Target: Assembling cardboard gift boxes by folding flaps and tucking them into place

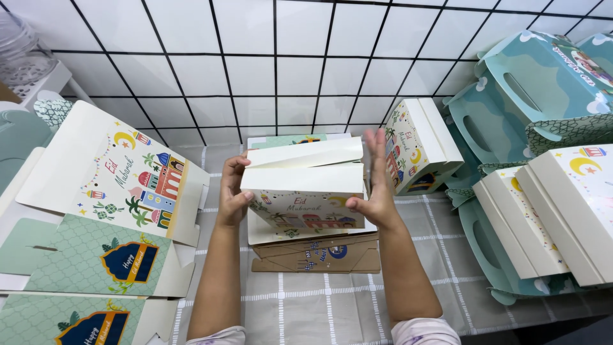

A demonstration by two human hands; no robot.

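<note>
A cream cardboard box (300, 191), printed with small coloured buildings and palm trees, is held up between both hands over the table. My left hand (233, 191) grips its left side, fingers curled round the edge. My right hand (377, 185) presses flat against its right side, fingers straight and pointing up. The box's top flaps (306, 153) stand partly open. Under it lie a brown cardboard piece (316, 254) and another flat printed sheet.
Flat unfolded box sheets (121, 179) and green patterned ones (96, 255) are stacked at the left. Folded cream boxes (421, 144) and teal handled boxes (543, 70) pile up at the right. A white tiled wall (274, 64) rises behind, and a grey checked cloth (319, 306) covers the table.
</note>
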